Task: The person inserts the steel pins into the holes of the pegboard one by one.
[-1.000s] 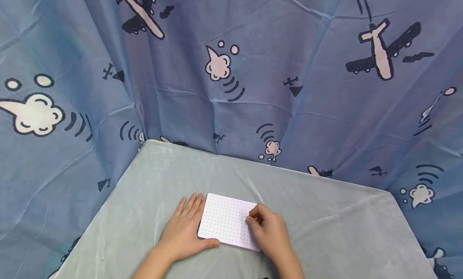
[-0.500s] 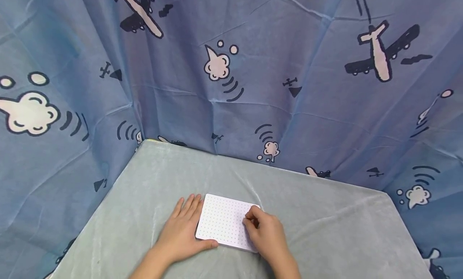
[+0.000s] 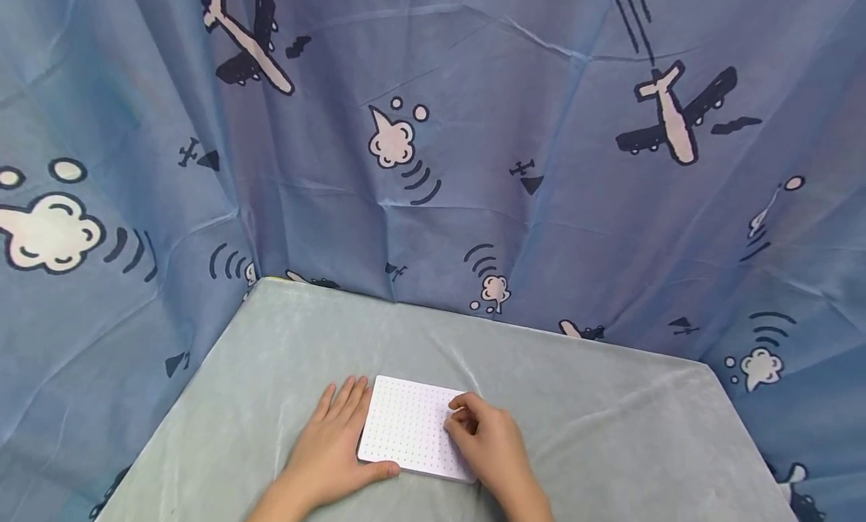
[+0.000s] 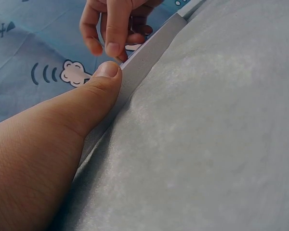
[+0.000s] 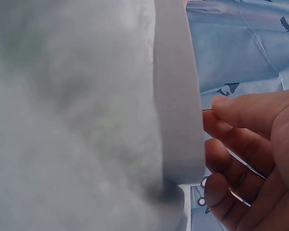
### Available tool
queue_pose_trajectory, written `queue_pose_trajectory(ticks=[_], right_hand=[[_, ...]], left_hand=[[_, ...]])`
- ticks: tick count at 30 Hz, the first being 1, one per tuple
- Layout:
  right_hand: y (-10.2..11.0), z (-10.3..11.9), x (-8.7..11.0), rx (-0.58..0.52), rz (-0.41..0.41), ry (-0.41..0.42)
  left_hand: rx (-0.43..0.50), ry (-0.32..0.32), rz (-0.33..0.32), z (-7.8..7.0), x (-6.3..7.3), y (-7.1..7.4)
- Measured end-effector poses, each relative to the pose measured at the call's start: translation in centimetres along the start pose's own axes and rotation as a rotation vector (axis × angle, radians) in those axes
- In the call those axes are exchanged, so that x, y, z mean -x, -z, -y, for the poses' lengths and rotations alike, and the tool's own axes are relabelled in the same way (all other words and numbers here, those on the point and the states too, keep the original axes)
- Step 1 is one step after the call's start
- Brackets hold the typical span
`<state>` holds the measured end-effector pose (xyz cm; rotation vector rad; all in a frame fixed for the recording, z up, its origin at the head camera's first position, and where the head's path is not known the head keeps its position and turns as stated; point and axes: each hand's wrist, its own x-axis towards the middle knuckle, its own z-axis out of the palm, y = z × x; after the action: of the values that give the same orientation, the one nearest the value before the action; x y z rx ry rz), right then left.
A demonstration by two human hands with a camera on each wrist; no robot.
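A white rectangular pad (image 3: 409, 424) with a grid of small dots lies on the grey cloth in the head view. My left hand (image 3: 334, 443) rests flat along its left side, fingers straight, thumb against the near edge. Over the pad's right part, my right hand (image 3: 490, 439) has its fingers curled and thumb near the index finger. Between them, in the right wrist view, a thin dark sliver (image 5: 207, 109) sticks out towards the pad; what it is cannot be told. The left wrist view shows the pad's thick pale side (image 4: 144, 62) beside my left thumb (image 4: 103, 79).
Grey velvety cloth (image 3: 609, 432) covers the table around the pad, with a few creases. A blue curtain (image 3: 325, 131) printed with planes and clouds hangs along the table's back and sides.
The head view has shifted, so table, pad and hands all appear lower and further left. My left hand keeps its place at the pad; the right hand's fingers moved only slightly.
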<state>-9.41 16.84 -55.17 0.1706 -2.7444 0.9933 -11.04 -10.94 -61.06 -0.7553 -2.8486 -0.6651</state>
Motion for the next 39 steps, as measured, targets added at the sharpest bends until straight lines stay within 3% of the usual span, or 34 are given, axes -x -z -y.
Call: queue_pose_trajectory(ticks=[5,9,18,24,27,39], right_hand=[[0.4,-0.2,0.1,-0.003,0.051,-0.02],[2.0,-0.3,0.0,0.034,0.084,-0.07],[6.6,-2.1,0.1,0.288,0.185,-0.284],[7.5,-3.1,0.6,0.328,0.275,-0.356],[7.4,-3.3,0.6,0.337,0.304,-0.368],[7.1,-3.2,1.0,0.368,0.287,-0.329]], left_hand=[[0.007,0.024,0.024,-0.2,0.3,-0.1],[0.014,0.034,0.035,-0.4,0.1,0.2],[0.02,0.033,0.047,-0.4,0.1,0.2],[0.037,0.043,0.049,-0.5,0.0,0.3],[0.032,0.041,0.045,-0.5,0.0,0.3],[0.003,0.048,0.053,-0.3,0.1,0.1]])
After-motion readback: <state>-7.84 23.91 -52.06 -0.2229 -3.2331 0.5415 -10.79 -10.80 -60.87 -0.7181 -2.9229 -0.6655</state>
